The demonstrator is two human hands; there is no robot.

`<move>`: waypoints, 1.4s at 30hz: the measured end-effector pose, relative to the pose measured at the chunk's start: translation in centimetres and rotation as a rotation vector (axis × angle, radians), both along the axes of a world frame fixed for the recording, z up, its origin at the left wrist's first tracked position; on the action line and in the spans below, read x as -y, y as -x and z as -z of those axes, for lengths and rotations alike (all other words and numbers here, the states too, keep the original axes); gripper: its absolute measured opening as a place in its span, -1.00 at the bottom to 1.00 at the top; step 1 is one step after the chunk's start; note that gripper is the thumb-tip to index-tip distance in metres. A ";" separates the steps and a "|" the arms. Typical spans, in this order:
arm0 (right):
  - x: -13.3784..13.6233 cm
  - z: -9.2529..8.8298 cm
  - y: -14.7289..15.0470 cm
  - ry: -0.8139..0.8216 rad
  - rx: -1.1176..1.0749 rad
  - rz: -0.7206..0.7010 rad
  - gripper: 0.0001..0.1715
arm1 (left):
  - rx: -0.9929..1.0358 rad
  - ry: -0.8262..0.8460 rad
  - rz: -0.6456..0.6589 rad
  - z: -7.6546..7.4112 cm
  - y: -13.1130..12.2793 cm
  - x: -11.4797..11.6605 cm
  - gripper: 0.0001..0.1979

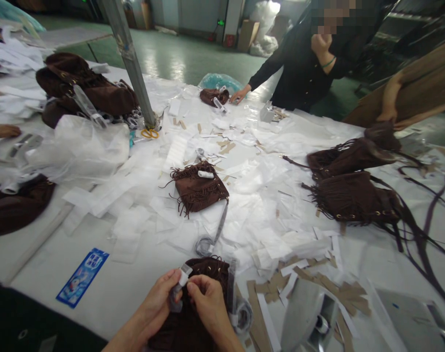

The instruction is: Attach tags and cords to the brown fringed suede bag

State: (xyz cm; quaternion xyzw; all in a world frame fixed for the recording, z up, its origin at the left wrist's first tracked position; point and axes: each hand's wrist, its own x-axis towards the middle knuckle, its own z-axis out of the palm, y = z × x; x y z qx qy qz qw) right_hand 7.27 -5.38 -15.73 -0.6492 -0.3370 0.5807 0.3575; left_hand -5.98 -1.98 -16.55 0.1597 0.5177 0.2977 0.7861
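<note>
A dark brown bag (205, 266) with metal eyelets lies at the table's near edge, below my hands. My left hand (159, 298) is closed on a strap end wrapped in white and clear material (184, 274), held just over the bag's left side. From the right, my right hand (209, 298) pinches at the lower edge of that same wrapping, thumb and forefinger together. A coiled strap in clear wrap (242, 315) lies beside the bag on the right. Farther off sits a fringed brown bag (200, 193), with another coiled wrapped strap (204, 244) at its near side.
Brown fringed bags (354, 198) with long straps lie at right, more bags (86, 93) at back left. Near right stand a grey tape dispenser (310, 313) and cardboard strips (339, 288). A metal post (130, 58) rises by orange-handled scissors (149, 133). A person (303, 63) stands across the table.
</note>
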 end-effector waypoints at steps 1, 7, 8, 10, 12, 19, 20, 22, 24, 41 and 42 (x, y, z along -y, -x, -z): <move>-0.1 -0.3 0.0 -0.014 0.032 -0.009 -0.80 | 0.022 0.023 0.002 -0.1 0.1 -0.1 -0.67; -0.1 -0.8 0.1 -0.118 0.282 -0.012 -0.78 | 0.157 0.096 0.061 0.0 0.9 -0.1 -0.76; 0.0 -0.6 0.2 -0.137 0.307 -0.032 -0.79 | 0.174 0.088 0.073 0.2 1.0 -0.1 -0.77; 0.3 -0.3 0.3 -0.187 0.385 -0.105 -0.92 | 0.186 0.070 0.091 0.4 1.1 -0.1 -0.78; 0.5 0.0 0.3 -0.247 0.520 -0.200 -0.96 | 0.163 0.047 0.099 0.6 1.0 -0.1 -0.77; -0.3 0.9 -0.5 -0.321 0.812 -0.308 -0.90 | 0.050 -0.031 0.116 0.0 1.1 0.3 -0.69; -0.4 1.1 -0.7 -0.306 0.823 -0.283 -0.88 | 0.043 -0.024 0.092 -0.1 1.2 0.4 -0.69; -0.5 1.2 -1.0 -0.271 0.807 -0.202 -0.81 | 0.020 -0.010 0.001 -0.1 1.3 0.4 -0.68; -0.2 1.0 -0.9 -0.242 0.683 -0.090 -0.74 | -0.004 -0.007 -0.098 0.1 1.3 0.4 -0.68; 0.0 -1.0 4.7 -0.254 0.132 0.196 -0.65 | -0.631 -0.385 -0.039 -0.6 0.2 1.5 -0.69; 0.0 -1.0 4.8 -0.263 0.152 0.184 -0.65 | -0.645 -0.389 -0.037 -0.6 0.1 1.5 -0.70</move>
